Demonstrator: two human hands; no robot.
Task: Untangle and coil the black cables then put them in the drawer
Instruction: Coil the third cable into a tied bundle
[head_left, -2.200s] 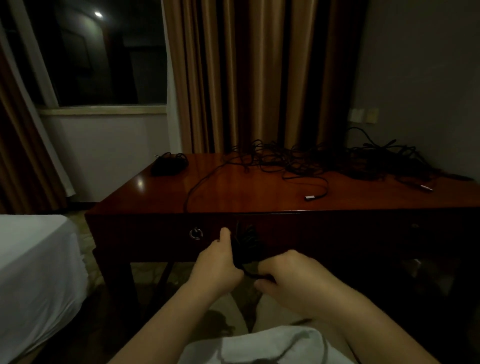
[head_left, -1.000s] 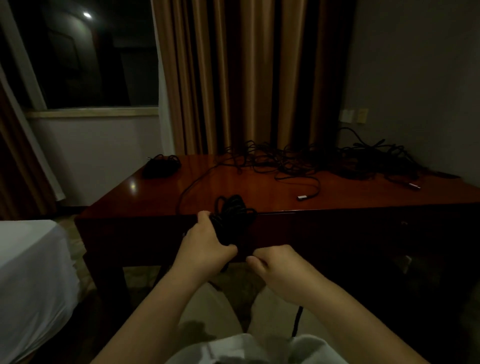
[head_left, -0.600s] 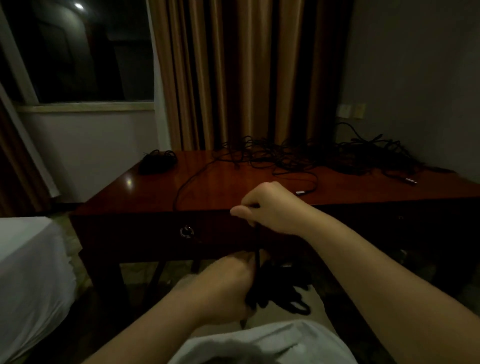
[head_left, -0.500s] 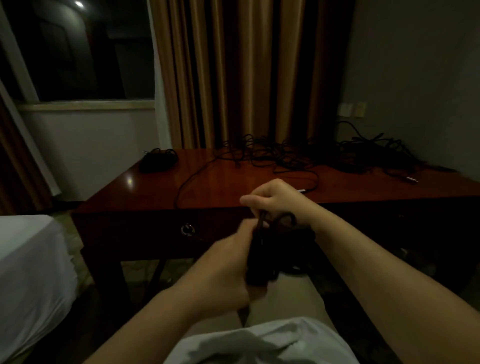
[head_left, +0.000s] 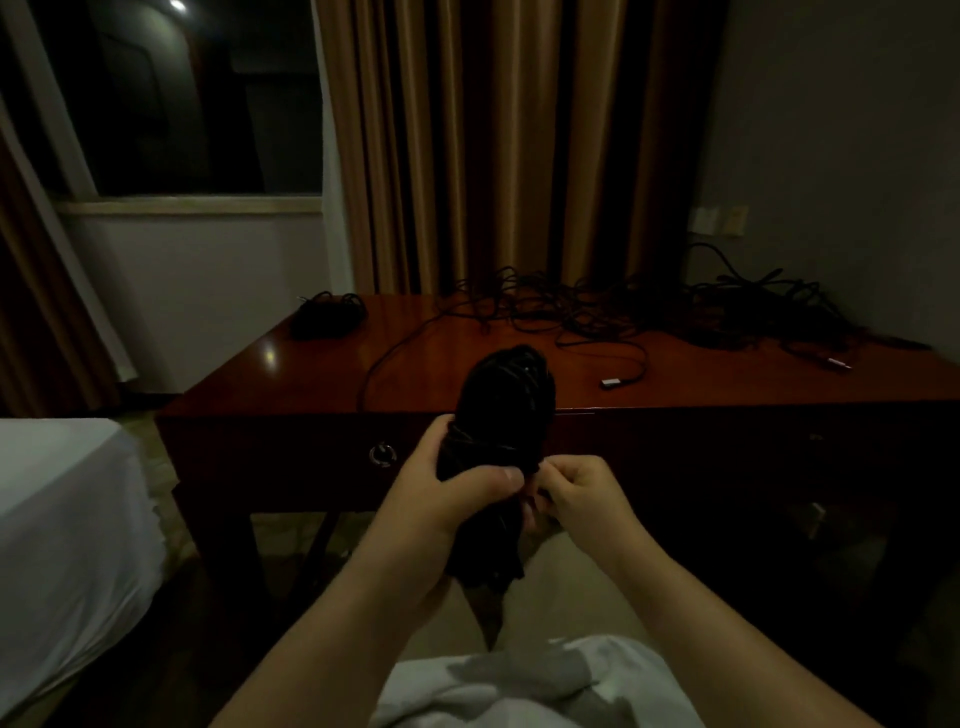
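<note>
a: what's the left hand (head_left: 451, 496) got?
b: the coil (head_left: 498, 441), a thick black bundle held upright in front of the bench (head_left: 322, 384). fingers and thumb are wrapped round its middle.
a: and the right hand (head_left: 576, 493)?
b: curled tight at the coil's right side, fingertips pinching what looks like a strand of it. it's dark there, so i can't be sure.
a: where's the drawer (head_left: 311, 457)?
b: in the bench front, closed, its ring pull (head_left: 383, 455) just left of the left hand.
a: more cables?
b: a tangle (head_left: 675, 306) spread along the back of the bench, one loose cable (head_left: 400, 348) trailing to the front edge, a plug end (head_left: 611, 383) lying near the middle. a small coiled bundle (head_left: 327, 312) sits at the back left corner. a white bed (head_left: 62, 519) is on the left.
</note>
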